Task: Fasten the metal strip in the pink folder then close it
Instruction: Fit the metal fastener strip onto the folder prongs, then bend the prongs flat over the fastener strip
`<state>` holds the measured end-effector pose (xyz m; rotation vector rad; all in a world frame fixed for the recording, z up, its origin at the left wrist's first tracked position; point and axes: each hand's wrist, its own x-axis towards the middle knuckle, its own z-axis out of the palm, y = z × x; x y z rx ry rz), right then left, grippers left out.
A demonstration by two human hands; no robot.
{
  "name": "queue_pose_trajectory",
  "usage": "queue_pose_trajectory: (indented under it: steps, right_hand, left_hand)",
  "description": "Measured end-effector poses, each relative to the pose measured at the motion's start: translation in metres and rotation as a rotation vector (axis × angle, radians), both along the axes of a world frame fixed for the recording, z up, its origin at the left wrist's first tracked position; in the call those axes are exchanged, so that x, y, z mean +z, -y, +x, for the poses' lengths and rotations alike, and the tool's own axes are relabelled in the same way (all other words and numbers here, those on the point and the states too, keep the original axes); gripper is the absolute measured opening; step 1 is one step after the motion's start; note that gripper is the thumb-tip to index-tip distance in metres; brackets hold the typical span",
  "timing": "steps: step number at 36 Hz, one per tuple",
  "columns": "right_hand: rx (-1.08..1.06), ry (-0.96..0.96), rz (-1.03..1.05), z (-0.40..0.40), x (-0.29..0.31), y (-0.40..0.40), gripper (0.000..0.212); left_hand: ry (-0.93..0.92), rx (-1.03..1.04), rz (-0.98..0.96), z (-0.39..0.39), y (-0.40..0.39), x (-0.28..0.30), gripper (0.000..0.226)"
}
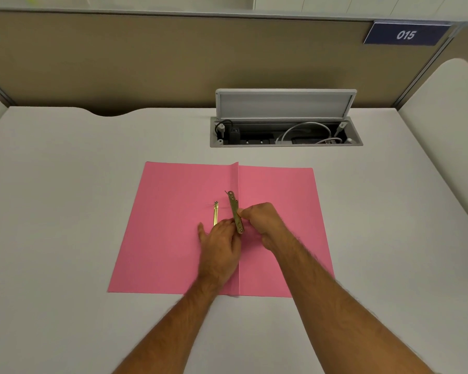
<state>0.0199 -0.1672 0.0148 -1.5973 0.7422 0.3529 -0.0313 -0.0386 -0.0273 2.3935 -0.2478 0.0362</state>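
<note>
A pink folder (173,238) lies open and flat on the white desk (65,184), its centre crease running from the far edge to the near edge. On the left leaf, just beside the crease, a thin brass prong (216,213) stands up from the page.

The left hand (219,247) rests palm-down on the folder across the crease, its thumb spread out to the left on the pink leaf and its fingers reaching forward to the lower end of the metal strip (235,211). Its grip seems to be pressed against that lower end, though the fingertips are hidden behind the strip and the other hand, so I cannot tell whether it truly pinches.

The metal strip is a flat brass bar with small holes, tilted, its upper end leaning left and raised off the page, just right of the prong and just left of the crease.

The right hand (262,220) sits on the right leaf, curled into a loose fist, with thumb and forefinger pinching the strip near its lower half.

Further back and right, an open cable hatch (285,130) is sunk in the desk with white and black cords inside. On the partition above it, a blue plate (405,35) reads 015.
</note>
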Motion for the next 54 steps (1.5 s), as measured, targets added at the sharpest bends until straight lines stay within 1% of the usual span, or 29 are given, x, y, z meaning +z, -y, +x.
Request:
queue_pose_trajectory:
  steps: [4, 8, 14, 22, 23, 26, 31, 40, 43, 47, 51, 53, 54]
  right_hand:
    - [0.009, 0.004, -0.043, -0.002, -0.003, -0.006, 0.029]
    - [0.022, -0.018, -0.101, -0.002, -0.003, -0.01, 0.022]
    - [0.031, -0.045, -0.142, -0.005, 0.0, -0.014, 0.02]
    - [0.026, -0.048, -0.2, -0.006, 0.001, -0.018, 0.007]
    - [0.028, -0.048, -0.213, -0.006, 0.001, -0.019, 0.007]
    - [0.039, -0.05, -0.273, -0.005, 0.002, -0.022, 0.018]
    - [0.097, -0.069, -0.431, -0.006, 0.002, -0.024, 0.013]
    - [0.114, -0.039, -0.575, -0.004, -0.005, -0.021, 0.018]
    - [0.117, -0.033, -0.595, -0.002, -0.006, -0.017, 0.018]
    - [0.134, -0.02, -0.594, 0.004, -0.007, -0.012, 0.018]
    - [0.162, 0.011, -0.522, 0.009, -0.005, -0.006, 0.024]
    - [0.17, 0.039, -0.46, 0.012, -0.004, -0.002, 0.03]
    - [0.166, 0.06, -0.422, 0.014, -0.003, 0.0, 0.029]
  left_hand:
    - [-0.009, -0.023, -0.019, -0.003, -0.009, -0.005, 0.031]
    - [-0.046, -0.044, 0.007, 0.0, -0.019, -0.01, 0.039]
    - [-0.03, -0.079, 0.045, 0.005, -0.027, -0.011, 0.043]
    - [-0.017, -0.2, 0.104, 0.008, -0.033, -0.013, 0.047]
    - [-0.016, -0.218, 0.109, 0.009, -0.035, -0.014, 0.048]
    - [-0.015, -0.278, 0.142, 0.011, -0.039, -0.02, 0.053]
    - [-0.021, -0.363, 0.27, 0.014, -0.044, -0.027, 0.063]
    - [-0.055, -0.407, 0.342, 0.02, -0.037, -0.028, 0.073]
    - [-0.062, -0.425, 0.37, 0.023, -0.035, -0.029, 0.071]
    - [-0.072, -0.442, 0.39, 0.03, -0.035, -0.026, 0.075]
    - [-0.08, -0.459, 0.415, 0.035, -0.036, -0.026, 0.078]
    - [-0.078, -0.464, 0.419, 0.035, -0.037, -0.026, 0.078]
    - [-0.079, -0.466, 0.419, 0.035, -0.037, -0.027, 0.078]
